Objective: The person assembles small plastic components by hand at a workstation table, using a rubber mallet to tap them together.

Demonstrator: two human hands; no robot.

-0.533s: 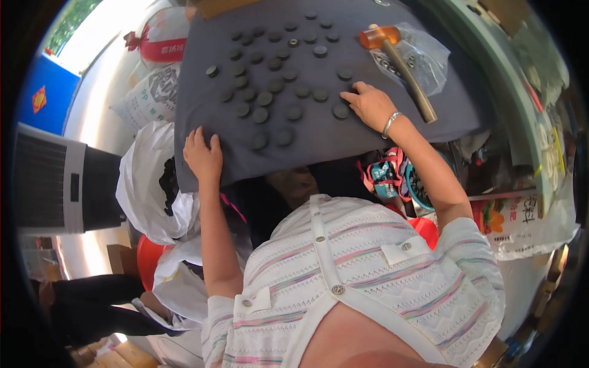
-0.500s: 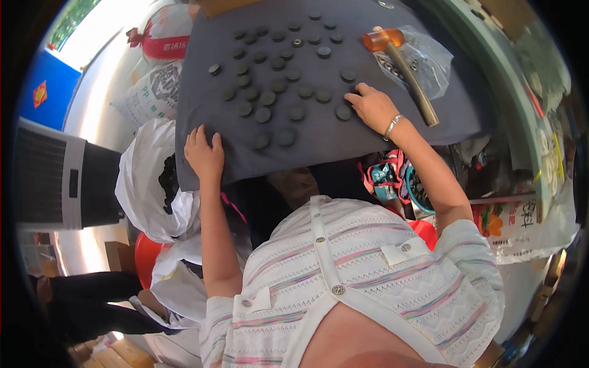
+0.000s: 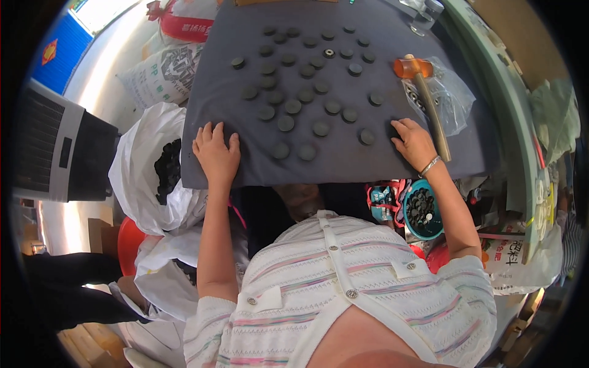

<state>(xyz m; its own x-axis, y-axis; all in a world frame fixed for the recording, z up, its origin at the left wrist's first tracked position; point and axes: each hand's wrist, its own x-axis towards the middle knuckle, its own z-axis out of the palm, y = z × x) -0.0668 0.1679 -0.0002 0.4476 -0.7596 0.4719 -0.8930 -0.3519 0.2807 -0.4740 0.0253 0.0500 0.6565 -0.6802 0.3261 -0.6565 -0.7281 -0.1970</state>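
My left hand (image 3: 217,154) lies flat on the dark grey cloth-covered table (image 3: 343,165), near its front left corner, with fingers spread and nothing in them. At the front right, my right hand (image 3: 415,146) rests on the cloth with thumb and fingers apart and holds nothing. The closest dark round disc (image 3: 366,136) sits a short gap left of its fingertips. Several like discs lie scattered across the table, and one disc (image 3: 329,53) shows a light metal ring in its middle. Beyond my right hand lies a mallet (image 3: 437,116) with an orange head, partly over a clear plastic bag (image 3: 451,101) of small metal rings.
A glass (image 3: 426,17) stands at the far right of the table. Below the right edge hangs or stands a blue-green basket (image 3: 423,233) of dark discs. At left, a white bag (image 3: 132,178) holds black pieces, beside a grey-black appliance (image 3: 73,147). A red tub (image 3: 127,245) is below.
My right hand has drawn back to the right, away from the nearest disc. My left hand stays at the table's left corner. The whole view has shifted, showing more of the basket.
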